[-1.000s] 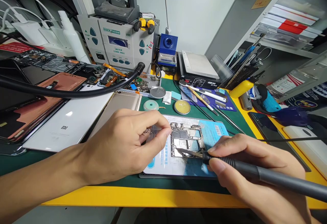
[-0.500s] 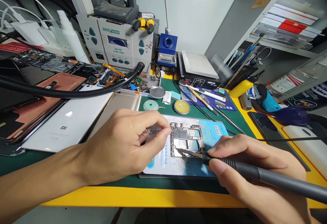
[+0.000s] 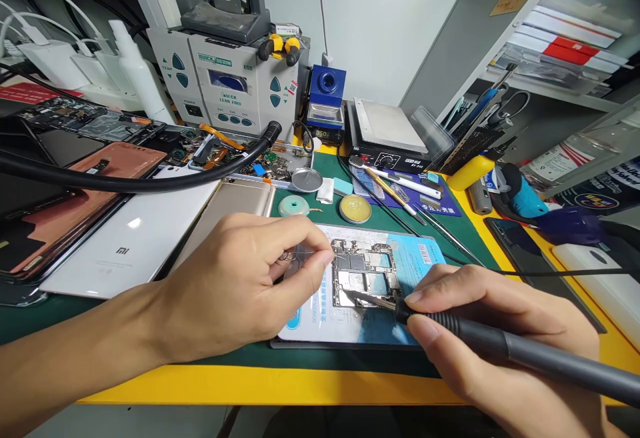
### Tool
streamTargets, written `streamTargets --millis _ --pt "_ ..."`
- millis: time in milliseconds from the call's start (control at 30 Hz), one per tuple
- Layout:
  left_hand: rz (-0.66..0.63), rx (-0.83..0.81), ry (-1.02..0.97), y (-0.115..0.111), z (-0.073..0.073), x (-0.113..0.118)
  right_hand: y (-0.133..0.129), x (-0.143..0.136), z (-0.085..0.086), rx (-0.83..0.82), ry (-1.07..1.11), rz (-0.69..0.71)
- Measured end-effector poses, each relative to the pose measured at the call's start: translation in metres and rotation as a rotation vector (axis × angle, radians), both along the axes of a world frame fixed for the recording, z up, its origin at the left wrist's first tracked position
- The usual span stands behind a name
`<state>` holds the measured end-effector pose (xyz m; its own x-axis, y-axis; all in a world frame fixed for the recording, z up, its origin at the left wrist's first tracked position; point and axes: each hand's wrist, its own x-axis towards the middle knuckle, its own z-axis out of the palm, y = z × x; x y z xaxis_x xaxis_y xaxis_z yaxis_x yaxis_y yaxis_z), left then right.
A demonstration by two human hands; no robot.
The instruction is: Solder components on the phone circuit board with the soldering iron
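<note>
Board: circuit board (image 3: 356,262) is being supported by the white-and-blue plate (image 3: 340,331), between left hand (image 3: 265,278) and right hand (image 3: 520,331), just beside the left fingertips (image 3: 324,259).
Left grip: thin wire (image 3: 287,256) is being pinched between thumb and index finger, at the board's upper-left edge (strand too fine to trace fully).
Right grip: soldering iron (image 3: 530,348) is being held like a pen, tip being pointed left over the board's lower part; contact cannot be told.
Mat: green mat (image 3: 320,217) is being occupied by paste tin (image 3: 355,209) and mint-green reel (image 3: 294,206), beyond the plate.
</note>
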<state>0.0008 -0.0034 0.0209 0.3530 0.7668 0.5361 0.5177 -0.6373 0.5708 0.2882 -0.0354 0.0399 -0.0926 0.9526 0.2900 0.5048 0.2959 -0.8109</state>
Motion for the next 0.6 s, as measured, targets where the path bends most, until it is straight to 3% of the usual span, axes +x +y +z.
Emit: streamTargets --millis 233,600 --pt "0.001 -0.005 -0.003 0.002 -0.001 0.001 0.003 -0.004 0.003 0.028 0.051 0.022" --pt "-0.001 -0.027 -0.007 0.001 -0.003 0.002 0.002 0.002 -0.012 0.157 0.047 0.188"
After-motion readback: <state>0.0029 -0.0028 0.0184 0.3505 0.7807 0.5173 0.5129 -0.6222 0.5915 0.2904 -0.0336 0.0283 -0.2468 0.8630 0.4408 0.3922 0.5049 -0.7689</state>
